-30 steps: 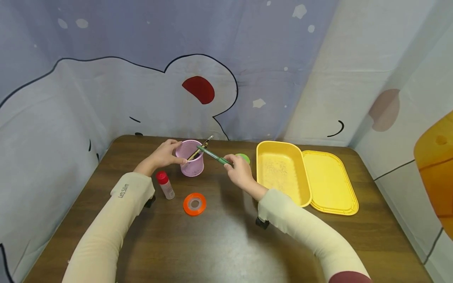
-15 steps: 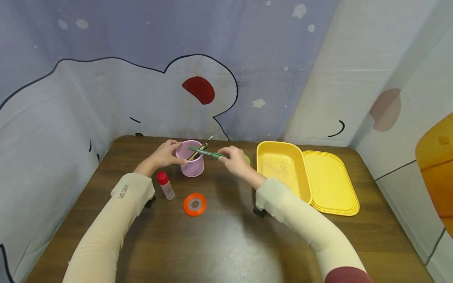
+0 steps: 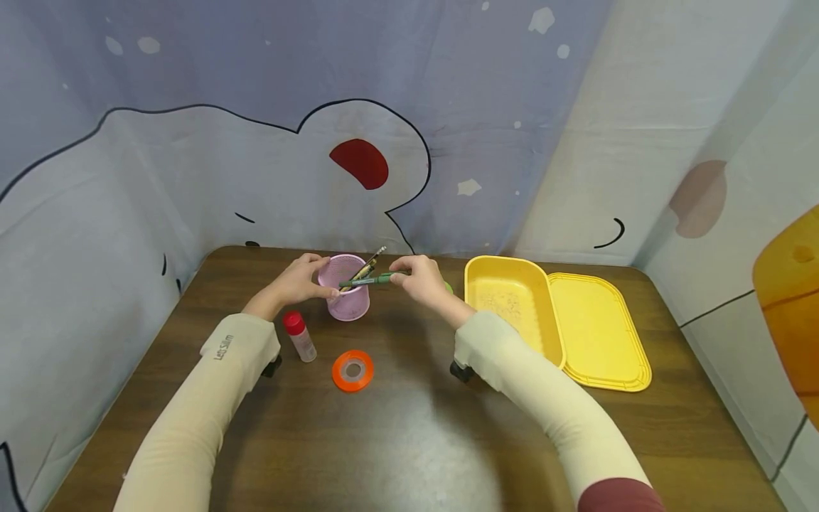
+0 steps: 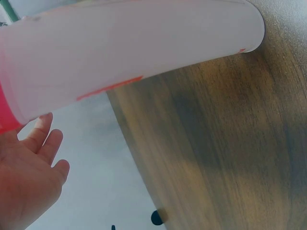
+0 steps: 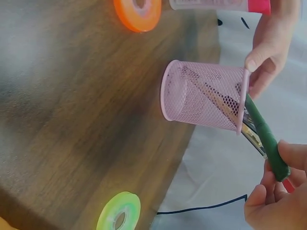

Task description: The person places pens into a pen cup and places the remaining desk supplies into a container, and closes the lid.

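"Pink mesh cup (image 3: 350,308), who has it?"

"Left hand (image 3: 296,279), thumb and fingers pinching the rim. Cup's upright, just right of that hand."

"Right hand (image 3: 425,283)?"

"Grasping a green pen (image 3: 379,279) by its back end, thumb against fingers. Pen points left from that hand, front end at the cup's mouth by the left thumb. Can't tell how deep. Red bit (image 5: 288,186) in the same grasp, unclear what."

"Step?"

"Looks like putting the pen in, not let go yet. Thin sticks (image 3: 374,263) already lean in there."

"Next move?"

"Probably right hand up to tip the pen steeper, down past the sticks, then loosen; left should brace the rim."

"Around?"

"Red-capped tube (image 3: 300,336) on the body side of the left hand, orange tape roll (image 3: 365,370) bodyward between both hands, yellow box (image 3: 552,331) right of the right hand."
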`<state>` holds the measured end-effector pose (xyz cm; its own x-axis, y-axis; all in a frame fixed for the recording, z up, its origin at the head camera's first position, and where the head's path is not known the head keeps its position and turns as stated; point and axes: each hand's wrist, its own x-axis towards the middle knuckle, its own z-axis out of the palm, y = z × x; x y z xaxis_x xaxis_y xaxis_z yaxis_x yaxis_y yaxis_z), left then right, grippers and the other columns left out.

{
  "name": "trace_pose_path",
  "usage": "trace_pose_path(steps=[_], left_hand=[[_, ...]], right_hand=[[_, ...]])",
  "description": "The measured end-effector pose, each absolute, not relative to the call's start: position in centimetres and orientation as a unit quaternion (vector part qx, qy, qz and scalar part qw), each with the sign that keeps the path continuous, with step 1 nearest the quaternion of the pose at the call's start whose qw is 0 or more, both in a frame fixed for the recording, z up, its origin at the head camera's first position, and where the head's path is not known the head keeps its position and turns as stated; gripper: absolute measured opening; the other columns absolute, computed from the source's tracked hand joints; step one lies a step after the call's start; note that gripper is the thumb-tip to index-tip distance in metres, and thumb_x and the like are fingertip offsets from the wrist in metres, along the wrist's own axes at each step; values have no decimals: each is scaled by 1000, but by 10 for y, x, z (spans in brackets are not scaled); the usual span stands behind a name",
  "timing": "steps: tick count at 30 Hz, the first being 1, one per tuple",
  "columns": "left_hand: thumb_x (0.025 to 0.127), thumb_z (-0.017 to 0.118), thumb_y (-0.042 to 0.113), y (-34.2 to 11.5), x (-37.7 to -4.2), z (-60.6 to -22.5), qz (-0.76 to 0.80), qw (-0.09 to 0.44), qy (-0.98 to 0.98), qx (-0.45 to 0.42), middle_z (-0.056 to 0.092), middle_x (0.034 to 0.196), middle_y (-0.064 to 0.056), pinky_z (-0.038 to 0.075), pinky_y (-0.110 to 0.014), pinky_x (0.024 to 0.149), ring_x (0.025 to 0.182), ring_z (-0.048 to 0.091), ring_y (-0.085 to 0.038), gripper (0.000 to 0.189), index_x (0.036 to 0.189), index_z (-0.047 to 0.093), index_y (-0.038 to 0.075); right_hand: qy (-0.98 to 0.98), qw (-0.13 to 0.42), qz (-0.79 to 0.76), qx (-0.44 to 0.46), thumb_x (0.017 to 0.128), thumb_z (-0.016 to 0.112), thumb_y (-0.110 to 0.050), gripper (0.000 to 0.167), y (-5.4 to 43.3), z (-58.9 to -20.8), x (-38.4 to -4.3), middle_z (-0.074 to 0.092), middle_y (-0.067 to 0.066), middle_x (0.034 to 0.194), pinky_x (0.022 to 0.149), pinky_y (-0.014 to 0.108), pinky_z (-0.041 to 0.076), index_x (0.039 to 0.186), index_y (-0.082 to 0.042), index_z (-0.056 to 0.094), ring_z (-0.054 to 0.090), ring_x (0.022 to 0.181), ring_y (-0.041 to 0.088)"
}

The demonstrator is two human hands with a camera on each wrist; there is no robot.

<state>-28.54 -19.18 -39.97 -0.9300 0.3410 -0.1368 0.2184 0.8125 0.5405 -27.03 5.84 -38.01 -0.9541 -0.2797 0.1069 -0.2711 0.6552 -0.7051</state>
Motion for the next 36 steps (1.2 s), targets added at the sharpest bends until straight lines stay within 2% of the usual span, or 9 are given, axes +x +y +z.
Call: trace_pose_path(steps=[7, 15, 28, 32, 36], left_hand=[[74, 68, 31, -192, -285, -401, 271, 113, 944, 149, 27, 135, -27, 21, -54, 103, 126, 23, -41, 82, 136, 27, -4], [74, 69, 30, -192, -284, -401, 272, 112, 944, 149, 27, 135, -26, 21, -54, 103, 126, 23, -41, 81, 136, 27, -4], [75, 68, 29, -193, -284, -401, 272, 112, 944, 147, 27, 135, -27, 21, -54, 103, 126, 23, -41, 81, 136, 27, -4], [75, 68, 29, -193, -285, -401, 273, 113, 944, 148, 27, 135, -27, 22, -54, 103, 126, 23, -40, 81, 136, 27, -4], [75, 68, 30, -194, -286, -401, 274, 112, 943, 151, 27, 135, -27, 21, -54, 103, 126, 23, -41, 81, 136, 27, -4]], right_hand=[[901, -8, -418, -118, 79, 64, -14, 15, 53, -376, -275, 68, 6, 92, 68, 26, 44, 92, -7, 68, 55, 78, 16], [883, -12, -458, -100, 78, 64, -11, 17, 47, -373, -278, 68, 7, 93, 73, 27, 47, 94, -6, 67, 60, 85, 18], [852, -58, -513, -91, 77, 63, -5, 14, 29, -378, -277, 67, 11, 92, 69, 21, 49, 89, 0, 68, 63, 82, 19], [848, -59, -519, -90, 77, 63, -4, 14, 25, -381, -277, 67, 11, 96, 71, 22, 50, 89, 2, 67, 63, 85, 19], [852, -57, -514, -82, 78, 63, -6, 13, 21, -384, -277, 67, 10, 92, 68, 20, 49, 88, 1, 67, 62, 82, 18]])
